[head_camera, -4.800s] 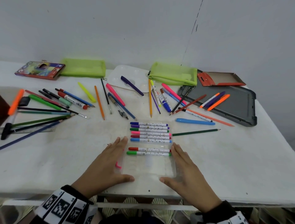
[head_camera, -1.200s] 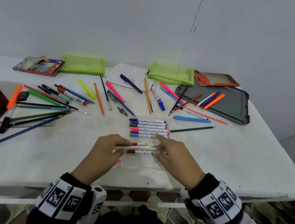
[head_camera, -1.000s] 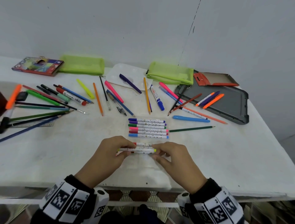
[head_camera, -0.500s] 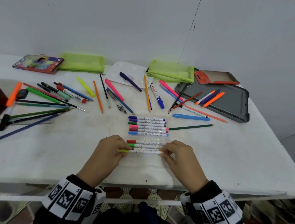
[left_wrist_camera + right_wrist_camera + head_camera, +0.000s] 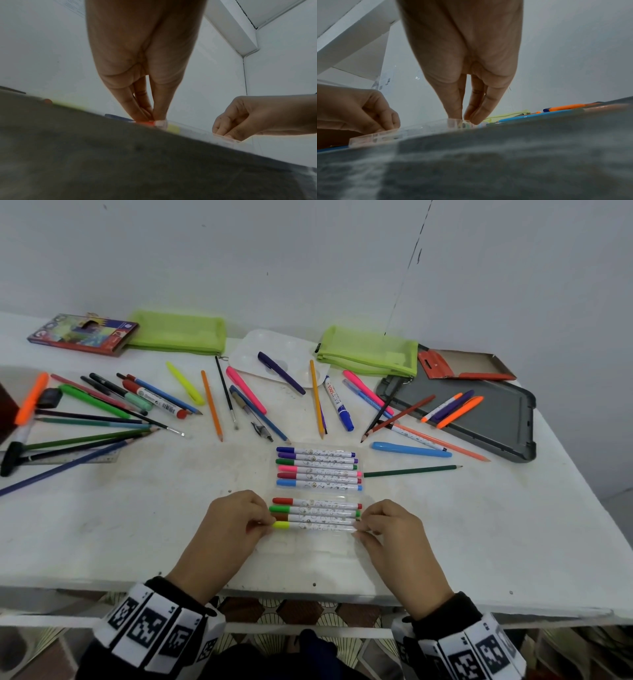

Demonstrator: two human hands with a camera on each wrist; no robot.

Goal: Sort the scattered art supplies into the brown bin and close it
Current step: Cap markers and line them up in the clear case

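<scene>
Left hand: I see my left hand pinching the cap end of the yellow-capped marker, thumb and fingers curled together on it.
Right hand: my right hand pinches the opposite end of the same marker, fingertips closed on it at the edge of the clear plastic marker case.
Grip check: the left wrist view shows my fingers pressed together on the marker end; the right wrist view shows my fingertips down on the case rim.
Held marker: it lies level between both pinches, nearest me in the case.
Just beyond the grip: a brown, a green and a red marker lie side by side, touching or nearly so; farther off sits a row of six more markers.
Beyond that row: loose pens and pencils fan out across the white table.
Right of the grip, well apart: a dark grey tray carrying orange and purple pens.
Far from the grip: two green mesh pouches by the wall.
Brown bin: I cannot make one out with certainty.
</scene>
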